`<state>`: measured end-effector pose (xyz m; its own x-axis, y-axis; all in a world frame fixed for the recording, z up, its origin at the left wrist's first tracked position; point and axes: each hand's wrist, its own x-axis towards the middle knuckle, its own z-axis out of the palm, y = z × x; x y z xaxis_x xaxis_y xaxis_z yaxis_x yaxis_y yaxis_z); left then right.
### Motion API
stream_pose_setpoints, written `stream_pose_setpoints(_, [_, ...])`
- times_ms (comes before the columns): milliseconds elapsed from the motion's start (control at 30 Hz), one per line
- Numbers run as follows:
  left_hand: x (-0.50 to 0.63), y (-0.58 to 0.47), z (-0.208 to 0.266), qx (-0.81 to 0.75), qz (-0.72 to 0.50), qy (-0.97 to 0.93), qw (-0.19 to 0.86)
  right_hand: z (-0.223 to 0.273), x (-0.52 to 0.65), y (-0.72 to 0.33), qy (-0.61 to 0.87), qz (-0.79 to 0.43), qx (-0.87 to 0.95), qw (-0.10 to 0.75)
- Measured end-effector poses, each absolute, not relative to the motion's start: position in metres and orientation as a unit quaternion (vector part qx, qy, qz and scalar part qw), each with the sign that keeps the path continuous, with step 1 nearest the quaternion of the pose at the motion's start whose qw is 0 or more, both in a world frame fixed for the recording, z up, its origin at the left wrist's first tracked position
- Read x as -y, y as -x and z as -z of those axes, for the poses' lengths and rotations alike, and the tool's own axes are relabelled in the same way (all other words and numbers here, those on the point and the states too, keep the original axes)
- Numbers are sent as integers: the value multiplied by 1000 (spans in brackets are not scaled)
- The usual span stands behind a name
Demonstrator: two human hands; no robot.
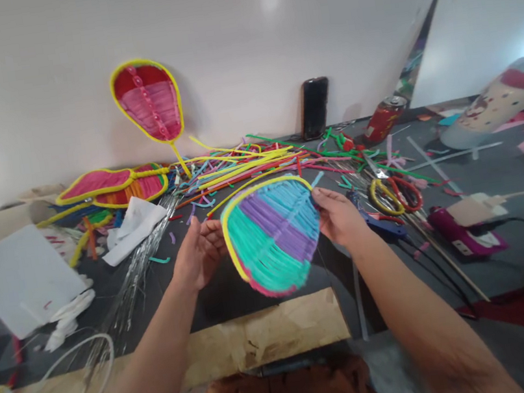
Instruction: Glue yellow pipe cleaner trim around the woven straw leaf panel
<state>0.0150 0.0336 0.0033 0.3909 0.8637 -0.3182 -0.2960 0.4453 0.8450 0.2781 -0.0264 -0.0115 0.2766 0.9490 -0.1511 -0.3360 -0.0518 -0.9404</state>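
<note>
A petal-shaped panel of pipe cleaners point(272, 234), with teal, purple and light blue bands, is tilted up above the table. Yellow pipe cleaner lines its top and left edge, and pink runs along the bottom. My right hand point(341, 214) pinches its narrow right corner, where a short blue end sticks out. My left hand point(201, 251) is at the panel's left edge, thumb raised apart from half-curled fingers. The fingertips reach the edge; whether they touch it is hard to tell. Behind the panel lies a pile of loose pipe cleaners point(242, 168).
A finished pink-and-red petal point(150, 105) leans on the wall, others point(107, 187) lie left. Scissors point(394, 193), a blue glue gun point(384, 221), a purple power strip point(465, 235), a red can point(384, 119) and a phone point(315, 108) are right. White paper point(21, 282) lies left.
</note>
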Motion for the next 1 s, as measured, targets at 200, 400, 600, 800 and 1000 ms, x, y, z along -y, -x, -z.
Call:
stream_pose_setpoints(200, [-30,-16,-1,-414,-265,-372,787,10,40,-263,481,-659,369,445])
stream_pose_setpoints(400, [-9,-29,7,-379,-152,-520,751,9,43,-245,499,-604,528,327])
stream_pose_setpoints(600, [-6,-32,8,-410,-133,-621,655,16,42,-243,509,-582,552,311])
stream_pose_setpoints(800, [-6,-31,7,-423,-135,-649,617,19,41,-246,504,-622,505,323])
stream_pose_setpoints(1000, [-8,-30,8,-425,-135,-666,598,14,42,-242,509,-591,536,324])
